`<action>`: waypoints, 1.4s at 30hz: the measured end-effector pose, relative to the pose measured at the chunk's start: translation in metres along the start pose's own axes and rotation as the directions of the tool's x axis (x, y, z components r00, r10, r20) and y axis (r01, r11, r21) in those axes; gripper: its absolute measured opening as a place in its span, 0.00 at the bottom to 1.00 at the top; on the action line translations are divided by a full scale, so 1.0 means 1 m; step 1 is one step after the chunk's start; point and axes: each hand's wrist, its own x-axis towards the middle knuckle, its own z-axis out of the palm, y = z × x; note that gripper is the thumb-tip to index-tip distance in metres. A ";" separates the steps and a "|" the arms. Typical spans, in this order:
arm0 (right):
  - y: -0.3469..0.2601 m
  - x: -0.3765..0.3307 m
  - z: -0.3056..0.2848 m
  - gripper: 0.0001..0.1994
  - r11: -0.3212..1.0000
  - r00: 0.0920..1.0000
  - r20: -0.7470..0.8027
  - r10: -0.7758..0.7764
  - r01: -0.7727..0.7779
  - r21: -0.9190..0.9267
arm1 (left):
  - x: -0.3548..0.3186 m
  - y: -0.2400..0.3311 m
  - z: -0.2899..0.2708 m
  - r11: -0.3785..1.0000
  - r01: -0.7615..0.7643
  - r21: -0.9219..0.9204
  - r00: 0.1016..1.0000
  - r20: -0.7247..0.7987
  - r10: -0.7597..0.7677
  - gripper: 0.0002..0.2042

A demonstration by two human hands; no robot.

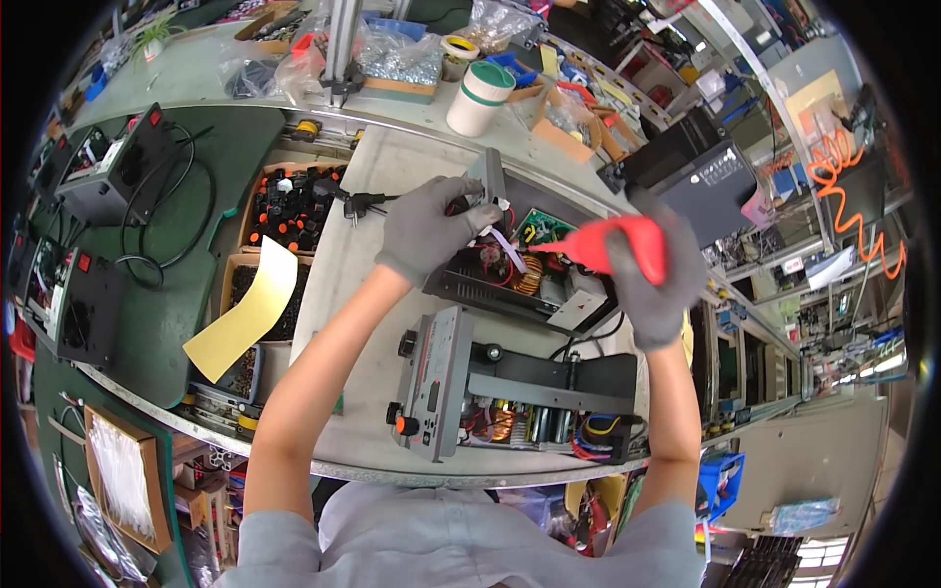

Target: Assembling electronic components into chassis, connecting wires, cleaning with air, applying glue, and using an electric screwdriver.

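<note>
Leans over an open black metal box (490, 296), curling the grey-gloved left hand (427, 231) with fingers at its left end (cannot tell whether gripping), and clutching in the grey-gloved right hand (655, 306) a tapered red tool (590, 247).

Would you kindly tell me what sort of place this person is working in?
Probably an electronics assembly workshop: two opened units show their internal wiring, more dark units stand at the left, and small black-and-orange parts fill a box nearby.
</note>
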 end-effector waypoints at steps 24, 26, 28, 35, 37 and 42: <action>0.031 -0.055 0.047 0.23 0.975 0.879 0.439 -0.187 0.219 -0.025 | 0.031 -0.003 0.013 0.987 0.117 -0.114 0.993 0.045 -0.113 0.24; 0.029 -0.054 0.046 0.24 0.975 0.874 0.453 -0.177 0.219 -0.043 | 0.032 -0.006 0.013 0.986 0.118 -0.120 0.992 0.049 -0.113 0.24; 0.025 -0.052 0.045 0.24 0.974 0.869 0.467 -0.166 0.219 -0.061 | 0.031 -0.008 0.014 0.970 0.146 -0.192 0.988 0.071 -0.135 0.24; 0.018 -0.041 0.041 0.18 0.980 0.878 0.461 -0.124 0.180 -0.080 | 0.028 -0.001 0.009 0.970 0.164 -0.179 0.982 0.119 -0.144 0.17; 0.011 -0.027 0.026 0.19 0.986 0.911 0.403 -0.085 0.137 -0.100 | 0.026 -0.009 0.008 0.956 0.147 -0.255 0.987 0.103 -0.125 0.22; -0.009 -0.018 0.001 0.18 0.999 0.989 0.147 0.027 -0.031 0.026 | 0.028 -0.008 0.012 0.946 0.157 -0.285 0.984 0.130 -0.124 0.23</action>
